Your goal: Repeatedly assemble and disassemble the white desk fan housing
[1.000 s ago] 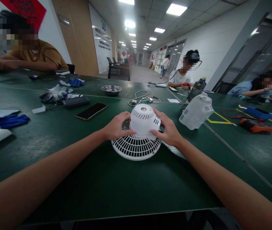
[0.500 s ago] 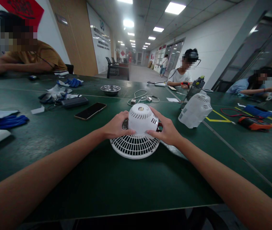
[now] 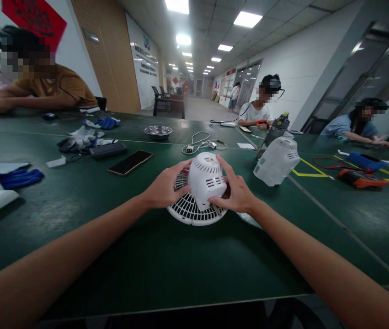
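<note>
A white plastic motor cover [image 3: 205, 179] with vent slots sits tilted over a round white fan grille [image 3: 191, 217] on the green table. My left hand [image 3: 167, 185] grips the cover's left side, thumb toward the front and fingers behind. On the opposite side my right hand [image 3: 237, 189] wraps the cover, its thumb pressed on the lower front edge and the index finger reaching up near the top. The grille lies face-down or flat beneath; which way it faces I cannot tell. Its back part is hidden by the cover and hands.
Beyond the fan lie a white cable [image 3: 204, 143], a metal bowl [image 3: 158, 132] and a phone [image 3: 130, 162]. Gloves [image 3: 19, 177] are at the left. A translucent white plastic housing [image 3: 277, 161], a bottle [image 3: 276, 130] and an orange multimeter [image 3: 362, 179] stand or lie to the right. Several people sit around.
Both hands have turned and tilted the motor cover, so its slotted side now faces more toward me. The grille shows slightly further right. My hands keep their hold.
</note>
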`<action>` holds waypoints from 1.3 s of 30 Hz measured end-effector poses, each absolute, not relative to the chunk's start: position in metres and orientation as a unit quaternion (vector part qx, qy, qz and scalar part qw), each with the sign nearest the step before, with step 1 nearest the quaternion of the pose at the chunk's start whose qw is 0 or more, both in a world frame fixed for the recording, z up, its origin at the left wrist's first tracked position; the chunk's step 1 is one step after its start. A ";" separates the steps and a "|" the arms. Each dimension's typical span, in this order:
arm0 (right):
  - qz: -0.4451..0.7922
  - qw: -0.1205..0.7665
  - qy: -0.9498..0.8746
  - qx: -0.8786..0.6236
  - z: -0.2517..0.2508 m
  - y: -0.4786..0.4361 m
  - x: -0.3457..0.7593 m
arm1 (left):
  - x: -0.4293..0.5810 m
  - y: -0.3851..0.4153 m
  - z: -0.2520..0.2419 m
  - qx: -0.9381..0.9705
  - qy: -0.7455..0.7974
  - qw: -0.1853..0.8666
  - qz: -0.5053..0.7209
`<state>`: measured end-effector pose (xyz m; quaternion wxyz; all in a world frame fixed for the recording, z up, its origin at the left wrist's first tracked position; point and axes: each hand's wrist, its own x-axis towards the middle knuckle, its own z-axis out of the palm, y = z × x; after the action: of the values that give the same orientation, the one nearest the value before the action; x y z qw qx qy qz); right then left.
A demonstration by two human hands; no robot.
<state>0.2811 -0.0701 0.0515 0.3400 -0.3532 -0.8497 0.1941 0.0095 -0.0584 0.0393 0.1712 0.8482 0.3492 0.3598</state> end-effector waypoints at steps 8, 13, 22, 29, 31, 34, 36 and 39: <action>0.274 0.336 -0.845 -0.312 0.058 -0.086 0.272 | 0.015 -0.060 0.029 0.856 0.312 0.187 0.367; 0.273 0.323 -0.848 -0.318 0.058 -0.085 0.269 | 0.014 -0.053 0.026 0.868 0.280 0.157 0.380; 0.262 0.312 -0.861 -0.305 0.053 -0.077 0.273 | 0.006 -0.037 0.019 0.889 0.237 0.125 0.372; 0.236 0.278 -0.879 -0.306 0.056 -0.076 0.275 | 0.003 -0.029 0.006 0.886 0.237 0.119 0.380; 0.223 0.275 -0.881 -0.315 0.055 -0.073 0.277 | 0.000 -0.029 0.006 0.883 0.249 0.120 0.379; 0.179 0.285 -0.880 -0.335 0.053 -0.063 0.286 | -0.007 -0.029 0.011 0.866 0.285 0.129 0.390; 0.138 0.301 -0.873 -0.359 0.051 -0.053 0.296 | -0.011 -0.029 0.016 0.844 0.326 0.137 0.404; 0.101 0.315 -0.855 -0.400 0.046 -0.039 0.309 | -0.014 -0.027 0.020 0.806 0.395 0.169 0.407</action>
<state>0.3093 -0.0387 0.0463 0.3145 -0.4002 -0.8548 0.1009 -0.0145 -0.0273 0.0204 0.1685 0.8065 0.3946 0.4067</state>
